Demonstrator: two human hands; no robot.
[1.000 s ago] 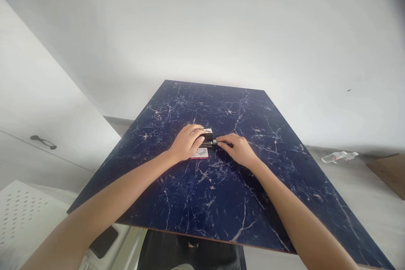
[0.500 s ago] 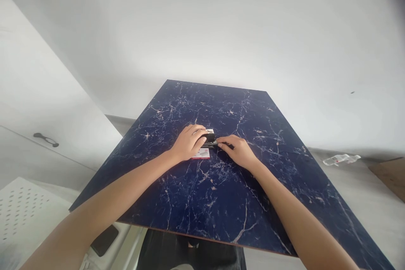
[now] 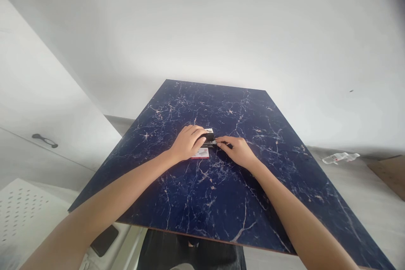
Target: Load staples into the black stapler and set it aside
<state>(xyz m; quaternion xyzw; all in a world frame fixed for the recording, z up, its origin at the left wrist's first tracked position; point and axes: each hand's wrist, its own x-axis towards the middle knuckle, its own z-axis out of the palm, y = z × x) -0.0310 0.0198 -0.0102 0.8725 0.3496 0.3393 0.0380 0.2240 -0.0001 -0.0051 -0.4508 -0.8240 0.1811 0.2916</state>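
Mid tbl (image 3: 215,206) now: stapler (image 3: 209,137) btwn L hand (image 3: 189,142) & R hand (image 3: 236,147), packet (image 3: 201,153) twd tbl's near side; cab (image 3: 47,97) L of tbl, btl (image 3: 338,158) R.

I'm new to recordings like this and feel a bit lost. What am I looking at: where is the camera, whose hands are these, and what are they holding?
There is no machine here: a person works with two bare hands. The camera sits on that person's head, looking forward and down, so both forearms reach in from the bottom of the view.

Under the hands is a dark blue table with pale veins. The left hand holds a small black device, perhaps a stapler. The right hand has its thumb and fingertips at the device's right end; what they pinch, if anything, is too small to tell. A white and red packet lies on the near side of the device.
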